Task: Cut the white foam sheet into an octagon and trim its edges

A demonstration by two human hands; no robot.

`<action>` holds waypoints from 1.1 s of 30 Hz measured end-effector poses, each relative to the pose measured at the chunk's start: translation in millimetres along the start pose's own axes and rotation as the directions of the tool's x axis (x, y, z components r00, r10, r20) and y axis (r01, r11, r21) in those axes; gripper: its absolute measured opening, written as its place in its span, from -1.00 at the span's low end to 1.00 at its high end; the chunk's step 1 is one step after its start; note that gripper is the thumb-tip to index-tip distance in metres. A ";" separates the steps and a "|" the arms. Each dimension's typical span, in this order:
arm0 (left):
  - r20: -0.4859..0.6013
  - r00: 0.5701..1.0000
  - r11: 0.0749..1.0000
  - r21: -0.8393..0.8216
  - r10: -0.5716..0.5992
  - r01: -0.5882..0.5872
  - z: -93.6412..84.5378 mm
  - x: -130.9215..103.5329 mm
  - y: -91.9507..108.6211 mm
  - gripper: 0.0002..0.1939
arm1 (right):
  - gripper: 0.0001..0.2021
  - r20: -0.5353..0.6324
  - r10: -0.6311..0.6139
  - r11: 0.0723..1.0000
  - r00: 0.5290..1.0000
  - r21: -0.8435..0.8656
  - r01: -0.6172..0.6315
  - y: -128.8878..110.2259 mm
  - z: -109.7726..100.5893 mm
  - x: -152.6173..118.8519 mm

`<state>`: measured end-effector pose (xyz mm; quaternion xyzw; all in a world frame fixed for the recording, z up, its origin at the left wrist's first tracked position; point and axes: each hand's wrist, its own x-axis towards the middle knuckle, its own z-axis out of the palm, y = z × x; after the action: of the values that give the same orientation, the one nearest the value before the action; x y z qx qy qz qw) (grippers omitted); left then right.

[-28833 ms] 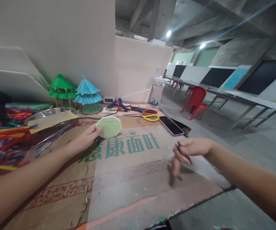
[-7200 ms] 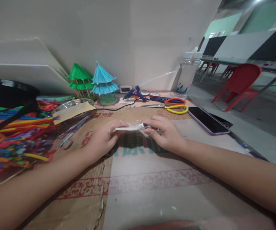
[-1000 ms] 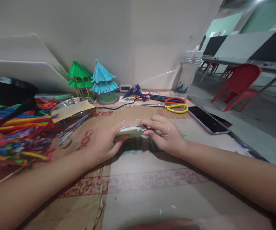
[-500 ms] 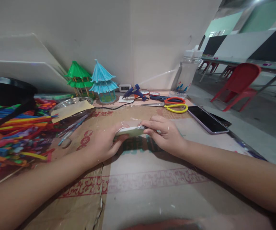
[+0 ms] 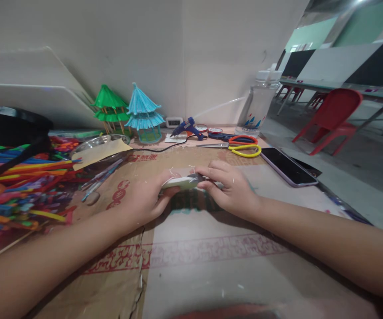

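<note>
A small flat pale-green piece with a white top edge (image 5: 181, 182) is held just above the cardboard. My left hand (image 5: 147, 195) grips its left end between thumb and fingers. At its right end, my right hand (image 5: 226, 184) pinches it, with a dark bit showing by the fingertips. Thin white shreds stick up from the piece and cling to the fingers. What the dark bit is, I cannot make out.
Colourful fuzzy stems (image 5: 18, 186) heap at left beside a metal bowl (image 5: 93, 141). Behind stand green (image 5: 108, 97) and blue (image 5: 141, 104) roofed models, a glue gun (image 5: 188, 128), scissors (image 5: 244, 146) and a bottle (image 5: 258, 104). A phone (image 5: 289, 166) lies right.
More of the dark bit shows at the right end of the piece. My right fingers have shifted slightly, and the white shreds stand differently.
</note>
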<state>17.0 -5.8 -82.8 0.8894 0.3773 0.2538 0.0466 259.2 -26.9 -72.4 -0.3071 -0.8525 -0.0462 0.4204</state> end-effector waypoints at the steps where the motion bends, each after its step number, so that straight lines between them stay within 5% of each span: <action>1: 0.009 1.000 1.000 -0.010 0.012 -0.012 -0.4 -0.2 0.8 -0.74 | -0.73 0.006 -0.007 1.000 1.000 -0.012 0.007 -1.1 -0.3 0.0; 15: 0.027 0.999 1.000 -0.018 0.020 -0.019 -1.1 0.4 1.5 -0.75 | -0.77 0.002 -0.004 1.000 1.000 -0.002 0.004 -1.4 -0.7 0.5; 24: -0.107 0.989 0.965 -0.251 -0.102 0.072 4.8 3.4 -5.4 -0.71 | -0.81 -0.006 0.383 0.905 0.924 0.205 -0.374 6.5 7.0 -3.5; 27: -0.101 0.987 0.944 -0.317 -0.126 0.088 6.6 3.8 -7.8 -0.67 | -0.95 0.032 0.382 0.904 0.924 0.195 -0.380 7.3 9.3 -3.8; 33: -0.027 0.993 0.932 -0.348 -0.118 0.101 1.5 6.2 -3.7 -0.78 | -0.91 0.043 0.307 0.939 0.951 0.152 -0.310 3.5 6.5 -3.6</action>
<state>19.0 1.3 -82.5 0.8388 0.3768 0.3339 0.2072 258.3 -23.6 -79.8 -0.4032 -0.7988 0.0902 0.4372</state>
